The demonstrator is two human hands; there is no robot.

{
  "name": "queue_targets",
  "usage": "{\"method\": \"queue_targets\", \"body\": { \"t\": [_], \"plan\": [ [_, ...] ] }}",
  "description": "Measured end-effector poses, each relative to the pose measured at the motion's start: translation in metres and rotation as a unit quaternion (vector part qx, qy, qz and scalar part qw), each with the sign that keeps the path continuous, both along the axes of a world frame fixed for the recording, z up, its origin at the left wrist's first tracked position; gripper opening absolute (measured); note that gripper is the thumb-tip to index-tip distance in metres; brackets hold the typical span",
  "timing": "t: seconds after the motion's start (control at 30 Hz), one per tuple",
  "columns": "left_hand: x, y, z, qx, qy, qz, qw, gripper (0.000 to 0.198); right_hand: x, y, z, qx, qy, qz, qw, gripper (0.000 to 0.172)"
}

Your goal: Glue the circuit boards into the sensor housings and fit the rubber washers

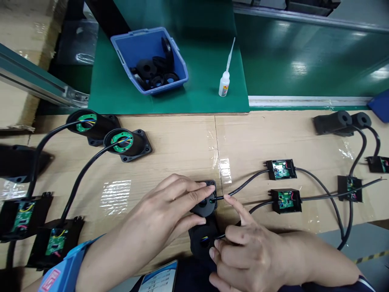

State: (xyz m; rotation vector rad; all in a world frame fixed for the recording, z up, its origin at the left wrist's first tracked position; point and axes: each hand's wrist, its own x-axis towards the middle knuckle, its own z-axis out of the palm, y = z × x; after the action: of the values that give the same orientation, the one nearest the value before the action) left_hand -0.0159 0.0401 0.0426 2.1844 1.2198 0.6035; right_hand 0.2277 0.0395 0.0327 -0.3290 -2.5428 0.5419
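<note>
My left hand [179, 205] is closed over a black cylindrical housing [204, 207], its fingertips on the round end. From that end a black cable [252, 177] leads right to a small open black box with a green circuit board [281, 168]. My right hand [251, 247] stretches its index finger to this cable close to the housing, while the other fingers are curled. A second cable [259, 206] passes by those curled fingers, which partly hide it. It joins another black housing [202, 239], just below the first, to a second board box [286, 200].
Two flanged black housings [129, 144] with green boards stand at left, cabled to open boxes [57, 243]. A blue bin [148, 40] of black round parts and a white dropper bottle [224, 83] are on the green mat [200, 97]. More cabled housings [331, 122] lie at right.
</note>
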Motion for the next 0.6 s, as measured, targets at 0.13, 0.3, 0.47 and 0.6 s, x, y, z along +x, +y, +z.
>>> {"method": "queue_targets", "body": {
  "t": [0.13,0.3,0.47,0.6],
  "plan": [
    [0.002,0.012,0.000,-0.010,0.023,-0.037,0.999,0.041,0.001,0.000,-0.002,-0.003,0.005,0.006,1.000,0.028],
    [0.002,0.014,-0.003,0.026,0.112,-0.083,0.990,0.041,0.001,0.001,-0.005,-0.003,0.004,0.003,1.000,0.027],
    [-0.001,0.006,-0.009,0.028,0.133,-0.106,0.985,0.048,0.000,0.005,-0.008,0.032,0.082,-0.041,0.995,0.031],
    [-0.001,0.002,-0.009,0.048,0.123,-0.102,0.986,0.045,0.003,0.010,-0.004,0.096,0.026,-0.137,0.986,0.049]
  ]
}}
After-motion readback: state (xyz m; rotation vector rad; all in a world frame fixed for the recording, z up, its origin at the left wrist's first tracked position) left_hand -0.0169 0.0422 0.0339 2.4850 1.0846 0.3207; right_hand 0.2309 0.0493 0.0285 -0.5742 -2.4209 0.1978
